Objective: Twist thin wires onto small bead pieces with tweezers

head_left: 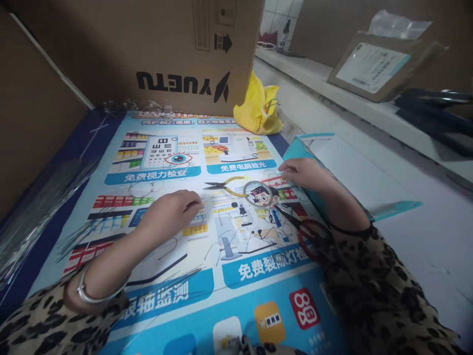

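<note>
My left hand (173, 211) hovers over the printed poster (210, 276), its fingers curled together in a pinch. Whatever may be between those fingertips is too fine to make out. To the right, my right hand (303, 173) is also pinched, close to the poster's right edge, and a faint thin strand shows near its fingertips. Between the hands lie yellow-handled pliers (225, 186), jaws pointing left. Touching their handles is a thin ring-shaped coil (248, 195). Dark-bladed scissors (305, 231) with reddish handles rest below my right hand, partly under the forearm. Fine loose wires (173, 278) are scattered on the poster.
A large cardboard box (166, 49) stands across the back, with a crumpled yellow bag (257, 111) at its right corner. Clear plastic wrapping (44, 212) lies at left. A wrapped parcel (369, 66) sits on the right ledge (310, 71).
</note>
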`<action>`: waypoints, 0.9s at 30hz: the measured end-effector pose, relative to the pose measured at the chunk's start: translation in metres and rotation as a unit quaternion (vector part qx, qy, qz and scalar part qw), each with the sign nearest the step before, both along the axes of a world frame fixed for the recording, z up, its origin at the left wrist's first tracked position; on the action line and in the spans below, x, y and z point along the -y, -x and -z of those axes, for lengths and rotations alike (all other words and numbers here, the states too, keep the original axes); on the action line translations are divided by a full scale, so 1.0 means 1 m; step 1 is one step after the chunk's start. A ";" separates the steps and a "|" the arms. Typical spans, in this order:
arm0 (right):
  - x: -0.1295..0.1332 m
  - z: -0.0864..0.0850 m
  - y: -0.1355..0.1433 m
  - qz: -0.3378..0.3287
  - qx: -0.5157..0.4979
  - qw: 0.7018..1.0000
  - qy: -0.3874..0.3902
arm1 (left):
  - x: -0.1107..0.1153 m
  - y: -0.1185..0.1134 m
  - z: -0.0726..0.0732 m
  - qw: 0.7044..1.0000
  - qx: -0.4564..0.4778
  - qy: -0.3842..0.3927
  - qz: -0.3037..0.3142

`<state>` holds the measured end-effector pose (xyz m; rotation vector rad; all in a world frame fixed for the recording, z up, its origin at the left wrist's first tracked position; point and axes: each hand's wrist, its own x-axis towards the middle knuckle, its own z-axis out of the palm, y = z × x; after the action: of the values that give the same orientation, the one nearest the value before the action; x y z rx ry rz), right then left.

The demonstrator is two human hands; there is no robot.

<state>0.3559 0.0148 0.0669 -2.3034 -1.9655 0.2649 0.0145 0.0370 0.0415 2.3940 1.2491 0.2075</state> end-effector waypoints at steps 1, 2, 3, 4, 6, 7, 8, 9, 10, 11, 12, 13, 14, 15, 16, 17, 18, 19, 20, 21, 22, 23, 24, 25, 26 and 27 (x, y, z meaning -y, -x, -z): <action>0.002 -0.002 0.007 -0.014 -0.050 0.999 -0.001 | 0.002 -0.001 -0.001 1.000 0.025 -0.007 0.002; 0.005 -0.004 0.015 -0.036 -0.093 0.995 -0.001 | 0.004 -0.002 -0.002 0.998 0.055 -0.011 0.004; 0.008 -0.005 0.026 -0.063 -0.123 0.990 -0.005 | 0.006 -0.003 -0.002 0.996 0.087 -0.008 0.005; 0.011 -0.006 0.038 -0.098 -0.134 0.986 -0.019 | 0.009 -0.004 -0.003 0.993 0.119 0.007 0.002; 0.018 -0.005 0.063 -0.167 -0.110 0.977 -0.076 | 0.016 -0.007 -0.005 0.981 0.181 0.074 -0.008; 0.022 -0.005 0.076 -0.208 -0.085 0.969 -0.099 | 0.019 -0.009 -0.006 0.969 0.212 0.123 -0.016; 0.027 -0.004 0.087 -0.247 -0.055 0.961 -0.111 | 0.022 -0.010 -0.007 0.953 0.250 0.168 -0.027; 0.031 -0.003 0.097 -0.291 -0.026 0.950 -0.107 | 0.025 -0.012 -0.007 0.933 0.286 0.214 -0.037; 0.035 -0.002 0.105 -0.330 -0.002 0.938 -0.109 | 0.027 -0.014 -0.007 0.912 0.315 0.258 -0.046; 0.039 -0.001 0.111 -0.354 0.010 0.928 -0.116 | 0.028 -0.015 -0.007 0.893 0.332 0.300 -0.049; 0.042 0.000 0.115 -0.369 0.018 0.920 -0.130 | 0.029 -0.017 -0.007 0.878 0.337 0.336 -0.047; 0.045 0.001 0.118 -0.377 0.028 0.915 -0.140 | 0.029 -0.017 -0.006 0.868 0.336 0.364 -0.044; 0.048 0.001 0.120 -0.380 0.037 0.912 -0.150 | 0.028 -0.018 -0.005 0.862 0.330 0.383 -0.038; 0.049 0.002 0.122 -0.380 0.047 0.910 -0.158 | 0.027 -0.018 -0.004 0.861 0.323 0.391 -0.033; 0.051 0.003 0.123 -0.379 0.057 0.909 -0.163 | 0.026 -0.018 -0.003 0.865 0.317 0.387 -0.031; 0.052 0.004 0.124 -0.376 0.063 0.909 -0.170 | 0.026 -0.017 -0.001 0.876 0.310 0.367 -0.031; 0.052 0.005 0.125 -0.371 0.063 0.910 -0.175 | 0.025 -0.016 0.000 0.896 0.298 0.327 -0.028; 0.053 0.007 0.127 -0.367 0.058 0.911 -0.180 | 0.025 -0.015 0.002 0.923 0.277 0.266 -0.023; 0.053 0.009 0.128 -0.362 0.048 0.913 -0.184 | 0.026 -0.014 0.003 0.950 0.248 0.188 -0.016; 0.052 0.012 0.130 -0.355 0.034 0.915 -0.187 | 0.027 -0.014 0.004 0.972 0.213 0.103 -0.007; 0.052 0.014 0.131 -0.348 0.018 0.918 -0.188 | 0.029 -0.013 0.005 0.985 0.173 0.022 0.007; 0.052 0.015 0.133 -0.341 0.003 0.922 -0.185 | 0.030 -0.012 0.007 0.990 0.134 -0.048 0.022; 0.051 0.016 0.134 -0.333 -0.010 0.926 -0.179 | 0.032 -0.012 0.008 0.989 0.099 -0.102 0.039; 0.050 0.017 0.135 -0.324 -0.019 0.931 -0.168 | 0.034 -0.011 0.009 0.986 0.072 -0.141 0.056; 0.050 0.017 0.136 -0.316 -0.024 0.936 -0.152 | 0.035 -0.011 0.010 0.982 0.052 -0.169 0.073; 0.049 0.017 0.137 -0.311 -0.024 0.940 -0.136 | 0.035 -0.012 0.011 0.977 0.039 -0.190 0.087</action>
<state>0.2186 -0.0346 0.0497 -1.4497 -2.4660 0.0823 0.0261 0.0017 0.0305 2.7707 1.0315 0.5224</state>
